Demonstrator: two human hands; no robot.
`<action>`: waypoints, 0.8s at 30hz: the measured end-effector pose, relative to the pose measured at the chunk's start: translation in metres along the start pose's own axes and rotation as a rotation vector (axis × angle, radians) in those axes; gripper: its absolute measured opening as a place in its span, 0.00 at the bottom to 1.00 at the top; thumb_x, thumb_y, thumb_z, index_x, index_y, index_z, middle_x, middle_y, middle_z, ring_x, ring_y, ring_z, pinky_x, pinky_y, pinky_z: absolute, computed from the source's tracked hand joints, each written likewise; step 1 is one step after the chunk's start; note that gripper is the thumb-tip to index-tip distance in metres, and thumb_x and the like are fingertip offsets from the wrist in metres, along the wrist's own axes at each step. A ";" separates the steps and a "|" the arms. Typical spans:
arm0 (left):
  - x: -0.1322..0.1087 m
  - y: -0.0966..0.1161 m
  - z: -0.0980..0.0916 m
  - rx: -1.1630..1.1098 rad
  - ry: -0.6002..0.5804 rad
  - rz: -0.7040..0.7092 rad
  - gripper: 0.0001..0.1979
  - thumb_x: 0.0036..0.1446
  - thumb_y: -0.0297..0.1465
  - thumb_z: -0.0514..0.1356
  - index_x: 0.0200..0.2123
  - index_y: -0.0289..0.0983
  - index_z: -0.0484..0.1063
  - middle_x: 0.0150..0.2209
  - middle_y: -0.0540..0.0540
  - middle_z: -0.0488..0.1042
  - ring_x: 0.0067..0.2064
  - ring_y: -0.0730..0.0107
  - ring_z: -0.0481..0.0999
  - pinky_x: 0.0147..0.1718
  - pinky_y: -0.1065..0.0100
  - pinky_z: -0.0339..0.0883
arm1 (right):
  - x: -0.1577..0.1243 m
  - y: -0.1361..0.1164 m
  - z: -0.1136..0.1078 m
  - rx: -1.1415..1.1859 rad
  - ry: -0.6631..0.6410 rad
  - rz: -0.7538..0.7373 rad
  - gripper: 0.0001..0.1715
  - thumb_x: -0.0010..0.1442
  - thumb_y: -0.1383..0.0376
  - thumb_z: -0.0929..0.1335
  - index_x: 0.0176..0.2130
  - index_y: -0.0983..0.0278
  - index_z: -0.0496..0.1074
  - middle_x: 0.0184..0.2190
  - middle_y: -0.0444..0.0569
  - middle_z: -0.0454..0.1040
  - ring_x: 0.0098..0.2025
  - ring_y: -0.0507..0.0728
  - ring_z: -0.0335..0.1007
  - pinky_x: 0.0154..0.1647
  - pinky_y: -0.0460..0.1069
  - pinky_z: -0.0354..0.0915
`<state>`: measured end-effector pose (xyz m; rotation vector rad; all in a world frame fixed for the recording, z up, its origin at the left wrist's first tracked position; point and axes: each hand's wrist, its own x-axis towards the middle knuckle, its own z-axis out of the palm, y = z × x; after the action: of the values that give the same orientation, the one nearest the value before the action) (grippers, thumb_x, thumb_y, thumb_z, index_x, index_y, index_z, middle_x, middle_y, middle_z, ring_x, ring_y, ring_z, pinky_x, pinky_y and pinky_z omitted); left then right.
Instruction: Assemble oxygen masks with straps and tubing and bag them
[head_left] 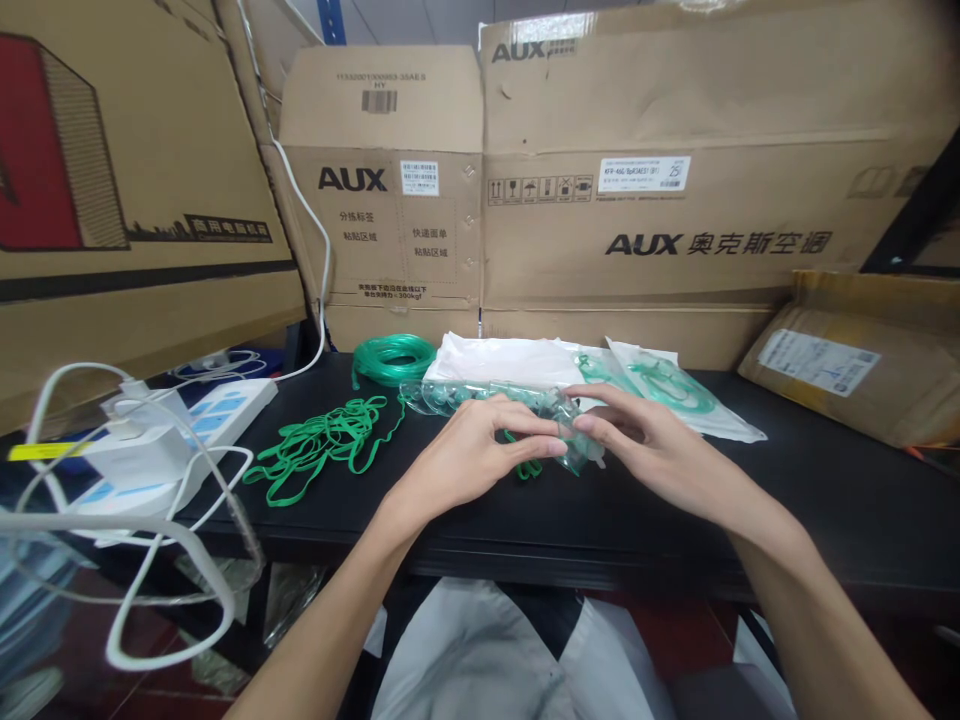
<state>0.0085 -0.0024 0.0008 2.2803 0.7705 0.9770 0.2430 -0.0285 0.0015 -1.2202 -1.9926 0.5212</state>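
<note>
A black tabletop (645,540) stretched across the view, its front edge just above the person's lap, where pale cloth (480,650) showed over a reddish floor (675,630). Near the front of that surface, at the middle, the left hand (469,445) and the right hand (652,440) met around a clear plastic piece (574,450) with a green tint; the left thumb and fingers were pinched on its near side, and the right thumb and fingertips gripped its right side. Just behind the hands lay a row of clear plastic parts (442,397), and beyond it white packets (499,360), with a packet of green tubing (671,385) to the right. A coil of green tubing (394,358) sat at the back, and a loose tangle of green elastic cord (319,445) lay in front of it. To the left stood a white power strip (238,405) with plugged-in adapters (142,455) and looping white cables (172,590). Upright AUX cardboard panels (660,120) walled off the back, a large carton (157,130) loomed at left, and a taped box (851,350) rested at right.
</note>
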 end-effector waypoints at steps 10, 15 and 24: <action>0.002 0.002 -0.003 -0.177 0.085 -0.079 0.12 0.63 0.40 0.67 0.44 0.41 0.85 0.42 0.50 0.85 0.47 0.62 0.80 0.47 0.68 0.68 | -0.001 -0.012 0.008 -0.053 0.282 -0.350 0.02 0.67 0.62 0.72 0.41 0.55 0.78 0.58 0.48 0.75 0.61 0.63 0.71 0.61 0.58 0.67; 0.001 0.003 -0.001 -0.205 0.071 -0.095 0.13 0.63 0.41 0.66 0.45 0.41 0.85 0.42 0.49 0.85 0.46 0.61 0.80 0.47 0.66 0.68 | 0.000 -0.012 0.010 -0.053 0.302 -0.378 0.03 0.67 0.65 0.71 0.39 0.56 0.77 0.56 0.48 0.77 0.58 0.61 0.73 0.59 0.57 0.67; 0.002 0.001 0.002 -0.230 0.057 -0.128 0.15 0.64 0.44 0.65 0.44 0.42 0.85 0.41 0.50 0.84 0.44 0.62 0.78 0.45 0.66 0.66 | -0.001 -0.011 0.013 0.058 0.239 -0.313 0.05 0.69 0.65 0.70 0.39 0.56 0.77 0.57 0.46 0.76 0.60 0.59 0.73 0.60 0.55 0.67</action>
<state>0.0118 -0.0028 0.0011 1.9901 0.7745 1.0196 0.2267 -0.0344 -0.0005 -0.8679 -1.9003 0.2621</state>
